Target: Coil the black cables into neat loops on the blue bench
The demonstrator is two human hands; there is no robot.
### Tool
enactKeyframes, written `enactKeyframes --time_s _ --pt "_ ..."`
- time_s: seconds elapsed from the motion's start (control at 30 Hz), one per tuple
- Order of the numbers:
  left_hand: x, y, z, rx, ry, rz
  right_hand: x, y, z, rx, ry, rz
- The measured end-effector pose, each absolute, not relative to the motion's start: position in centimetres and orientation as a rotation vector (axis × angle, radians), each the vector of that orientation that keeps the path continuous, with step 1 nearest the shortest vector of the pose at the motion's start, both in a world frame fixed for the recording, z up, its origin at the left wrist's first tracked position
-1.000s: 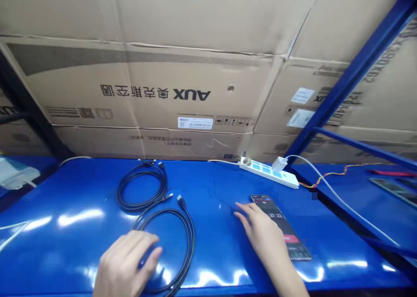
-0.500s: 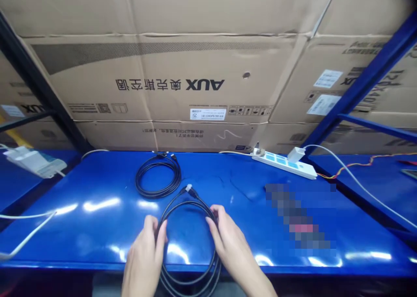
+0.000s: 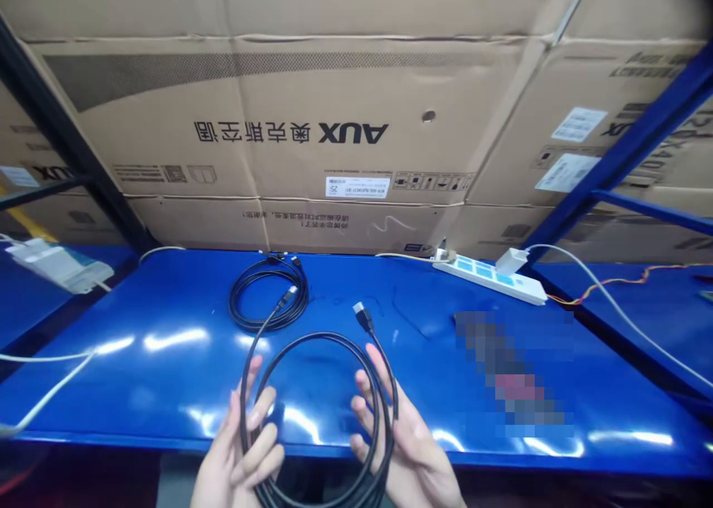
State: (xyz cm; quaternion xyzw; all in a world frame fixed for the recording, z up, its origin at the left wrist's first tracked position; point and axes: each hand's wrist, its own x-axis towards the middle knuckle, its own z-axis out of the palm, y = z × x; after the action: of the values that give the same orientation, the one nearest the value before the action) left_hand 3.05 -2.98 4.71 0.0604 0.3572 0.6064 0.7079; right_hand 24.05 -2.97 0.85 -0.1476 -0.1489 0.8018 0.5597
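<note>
Between my hands is a coiled black cable [image 3: 326, 336], held over the front edge of the blue shelf. My left hand [image 3: 239, 448] curls its fingers around the left side of the loops. On the right side, my right hand [image 3: 401, 434] holds the loops between thumb and fingers. The cable's two ends stick up apart from each other: one metal-tipped plug [image 3: 287, 298] above my left hand, the other plug [image 3: 362, 317] above my right. Behind them a second coiled black cable [image 3: 237, 300] lies on the shelf, partly overlapped by the left plug.
A white power strip [image 3: 490, 276] with a white adapter [image 3: 511, 261] plugged in lies at the back right of the blue shelf [image 3: 167, 389]. A blurred-out dark item [image 3: 506, 367] lies at right. Cardboard boxes [image 3: 290, 85] wall off the back. White cords hang at left.
The plugs, close together before, have separated to left and right. My fingers have shifted from pinching the coil's sides to curling around it, palms turned more upward. The view has moved slightly.
</note>
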Motion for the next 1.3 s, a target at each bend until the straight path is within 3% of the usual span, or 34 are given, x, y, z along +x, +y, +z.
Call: enactKeyframes --time_s 0.13,0.3,0.5,0.73,1.07,1.3 --pt "3.5 -3.2 2.5 0.059 0.67 1.425 24.2 -3.4 -0.6 -0.347 -0.327 1.786" --pt "4.2 -2.9 2.4 0.013 0.705 1.554 23.7 -2.9 1.7 -0.441 -0.25 1.71" --pt "5.5 -3.0 3.8 0.317 1.129 1.494 24.6 -2.7 1.8 -0.849 -0.526 1.623" --pt "1.6 -3.2 2.4 0.601 1.426 1.613 27.3 -2.4 2.9 -1.175 -0.752 1.282" --pt "3.1 -3.5 3.8 0.996 1.633 1.46 28.1 -2.7 3.3 -1.326 -1.307 1.274" --pt "1.5 -2.7 3.6 1.174 1.996 1.391 29.2 -0.6 3.6 -1.387 -1.554 0.995"
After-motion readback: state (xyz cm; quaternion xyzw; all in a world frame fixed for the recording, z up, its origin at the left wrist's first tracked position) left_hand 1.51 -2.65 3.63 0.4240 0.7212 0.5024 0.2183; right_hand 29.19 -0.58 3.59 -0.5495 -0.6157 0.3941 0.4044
